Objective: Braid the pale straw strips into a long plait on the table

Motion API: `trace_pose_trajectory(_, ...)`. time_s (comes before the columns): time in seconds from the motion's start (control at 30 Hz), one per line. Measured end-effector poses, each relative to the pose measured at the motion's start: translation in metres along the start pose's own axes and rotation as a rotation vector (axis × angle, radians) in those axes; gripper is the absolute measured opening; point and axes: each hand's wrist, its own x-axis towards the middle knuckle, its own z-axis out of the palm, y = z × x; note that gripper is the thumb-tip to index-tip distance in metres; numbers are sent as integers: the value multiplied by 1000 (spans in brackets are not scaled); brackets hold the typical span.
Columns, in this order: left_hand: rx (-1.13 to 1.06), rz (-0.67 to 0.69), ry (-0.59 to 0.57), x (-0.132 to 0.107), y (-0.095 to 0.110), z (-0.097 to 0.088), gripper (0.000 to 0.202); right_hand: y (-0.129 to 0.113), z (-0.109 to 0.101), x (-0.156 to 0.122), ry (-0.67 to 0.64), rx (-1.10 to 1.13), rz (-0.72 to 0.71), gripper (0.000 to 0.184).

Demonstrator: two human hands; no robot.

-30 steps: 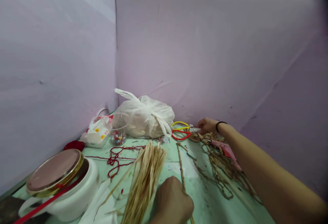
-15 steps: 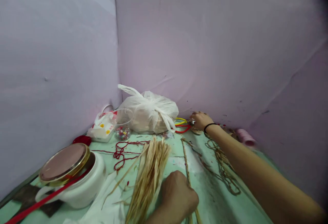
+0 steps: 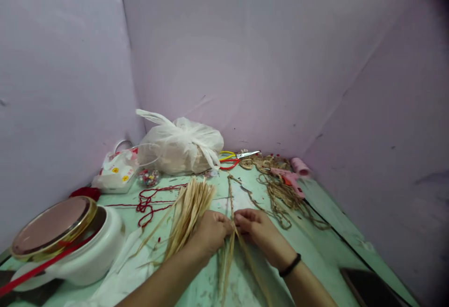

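Note:
My left hand (image 3: 212, 232) and my right hand (image 3: 257, 234) meet at the middle of the table, fingers pinched on a thin straw braid (image 3: 230, 195). Above the fingers the braid runs up the table as a narrow cord. Below them, loose flat strands (image 3: 227, 269) fan out toward me. A bundle of pale dried straw (image 3: 187, 208) lies just left of my left hand. Beyond the braid's far end are scissors (image 3: 235, 158) with one yellow and one red handle, lying by the wall.
Knotted white plastic bag (image 3: 182, 150) at the back; beads container (image 3: 148, 177) and red yarn (image 3: 147, 201) left of centre. A white pot (image 3: 101, 246) with a tilted lid (image 3: 52, 227) stands front left. On the right are jute cord (image 3: 280, 199), a pink glue gun (image 3: 289, 180) and a pink thread spool (image 3: 300, 167).
My right hand has come back from the scissors by the wall to the braid beside my left hand. The scissors now lie uncovered. My view has swung to the right.

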Motion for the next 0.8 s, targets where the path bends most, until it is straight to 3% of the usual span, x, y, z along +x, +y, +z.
trace_pose_trajectory(0.2, 1, 34, -48, 4, -3, 1, 7, 2, -1, -3, -235, 62, 121, 17)
trace_pose_trajectory(0.43, 94, -57, -83, -1, 6, -3, 8, 0, -2, -5, -188, -100, 97, 17)
trace_pose_trajectory(0.6, 107, 27, -83, -6, 13, -5, 12, 3, 2, -8, -238, 39, 196, 11)
trace_pose_trajectory(0.8, 129, 2, -246, -7, 15, -12, 11, 13, -3, -9, -352, 191, 115, 11)
